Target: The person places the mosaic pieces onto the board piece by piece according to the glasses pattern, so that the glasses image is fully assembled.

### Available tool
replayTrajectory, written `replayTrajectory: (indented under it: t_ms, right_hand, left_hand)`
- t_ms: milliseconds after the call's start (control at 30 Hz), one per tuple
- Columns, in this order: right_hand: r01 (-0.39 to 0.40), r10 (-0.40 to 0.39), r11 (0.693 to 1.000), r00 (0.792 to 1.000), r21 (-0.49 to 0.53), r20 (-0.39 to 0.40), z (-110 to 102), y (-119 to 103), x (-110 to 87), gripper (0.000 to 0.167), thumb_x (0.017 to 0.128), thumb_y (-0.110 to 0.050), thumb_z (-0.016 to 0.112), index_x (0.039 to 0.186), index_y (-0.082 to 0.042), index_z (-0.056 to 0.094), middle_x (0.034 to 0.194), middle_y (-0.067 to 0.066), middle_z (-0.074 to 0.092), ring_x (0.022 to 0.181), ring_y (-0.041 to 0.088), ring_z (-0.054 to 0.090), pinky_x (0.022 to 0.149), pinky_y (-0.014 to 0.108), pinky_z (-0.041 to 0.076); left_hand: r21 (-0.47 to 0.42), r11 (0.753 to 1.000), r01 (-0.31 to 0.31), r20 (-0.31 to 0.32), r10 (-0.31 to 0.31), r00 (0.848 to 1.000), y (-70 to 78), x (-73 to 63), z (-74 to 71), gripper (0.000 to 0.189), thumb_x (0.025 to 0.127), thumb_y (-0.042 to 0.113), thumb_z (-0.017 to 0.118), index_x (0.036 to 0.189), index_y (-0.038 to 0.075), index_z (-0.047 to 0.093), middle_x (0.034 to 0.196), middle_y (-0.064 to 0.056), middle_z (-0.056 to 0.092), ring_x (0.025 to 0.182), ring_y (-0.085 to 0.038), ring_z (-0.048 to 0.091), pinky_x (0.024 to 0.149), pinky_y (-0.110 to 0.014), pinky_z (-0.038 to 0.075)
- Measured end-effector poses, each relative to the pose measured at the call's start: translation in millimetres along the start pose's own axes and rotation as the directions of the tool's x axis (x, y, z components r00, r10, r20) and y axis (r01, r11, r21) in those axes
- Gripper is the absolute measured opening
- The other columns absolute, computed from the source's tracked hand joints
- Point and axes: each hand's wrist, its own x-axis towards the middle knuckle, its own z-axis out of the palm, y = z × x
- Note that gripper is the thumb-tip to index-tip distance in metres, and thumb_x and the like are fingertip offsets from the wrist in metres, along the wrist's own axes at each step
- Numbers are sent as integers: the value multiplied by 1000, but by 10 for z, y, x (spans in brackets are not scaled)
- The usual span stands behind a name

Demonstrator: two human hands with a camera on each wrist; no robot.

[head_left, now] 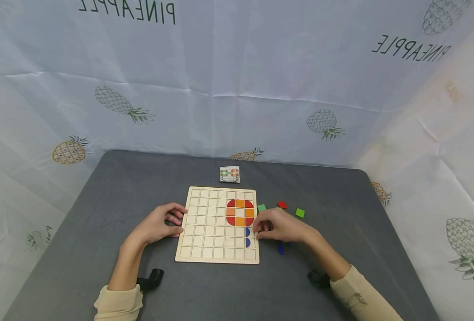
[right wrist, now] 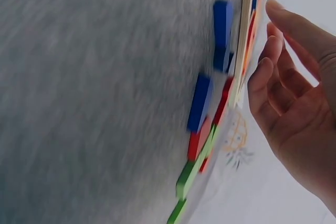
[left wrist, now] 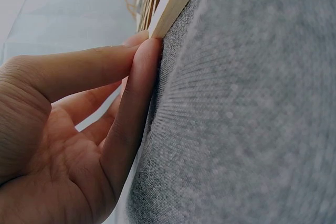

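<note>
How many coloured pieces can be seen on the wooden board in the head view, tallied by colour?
Red rounded corner pieces: 4
Orange pieces: 4
Blue half-round pieces: 2
Total: 10

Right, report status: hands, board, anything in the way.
Left hand touching board at left edge. Right hand at right edge, holding nothing visible. Board bears red-orange ring, two blue half-circles. Loose pieces alongside, right hand hiding some.
</note>
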Motion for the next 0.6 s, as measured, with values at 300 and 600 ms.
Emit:
replayTrajectory:
  t_ms: [300, 600]
  right_hand:
    - [-71, 73, 997, 996, 39, -55, -125, 124, -261, 10, 97, -14, 83, 107, -15, 79, 99, -5, 74, 79, -1, 61, 70, 22, 59]
    - [-98, 97, 993, 995, 60, 32, -158, 215, -453, 13, 97, -14, 83, 110, -14, 81, 101, -1, 77, 80, -2, 60, 70, 21, 58]
  left_hand:
    - [7, 1000, 3, -3, -3, 1000, 4, 1, -1, 51, 91, -7, 80, 138, -7, 61, 120, -23, 59, 98, -24, 63, 71, -33, 68]
    - [0, 1000, -3, 1, 3, 1000, -3, 1, 0, 51, 91, -7, 80, 138, -7, 61, 120, -24, 59, 98, -24, 63, 71, -34, 68]
